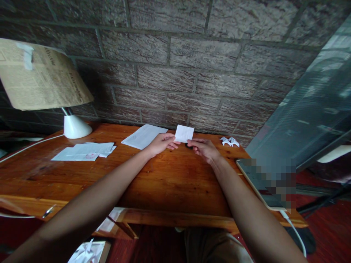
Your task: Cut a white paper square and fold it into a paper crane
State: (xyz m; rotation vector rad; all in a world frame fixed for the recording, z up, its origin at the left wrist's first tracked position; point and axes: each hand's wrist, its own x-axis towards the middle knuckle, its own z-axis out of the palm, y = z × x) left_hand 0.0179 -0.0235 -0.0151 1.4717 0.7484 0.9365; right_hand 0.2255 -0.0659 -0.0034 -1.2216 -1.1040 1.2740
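Note:
Between my two hands a small white square of paper point(184, 133) is held up above the far part of the wooden desk point(164, 182). My left hand point(163, 143) pinches its lower left corner, and my right hand point(203, 148) grips the lower right corner. A small dark object point(188, 146) shows just under the paper beside my right fingers; its kind is unclear. Behind my left hand lies a stack of white paper sheets point(144, 136). To the right of my right hand stand folded white paper shapes point(229, 141).
On the left are cut paper pieces point(85, 151) and a lamp point(78, 126) with a newsprint shade. A tablet point(263, 186) with a white cable lies at the right edge. A brick wall point(178, 80) rises behind the desk. Below, a box point(90, 252) holds white paper.

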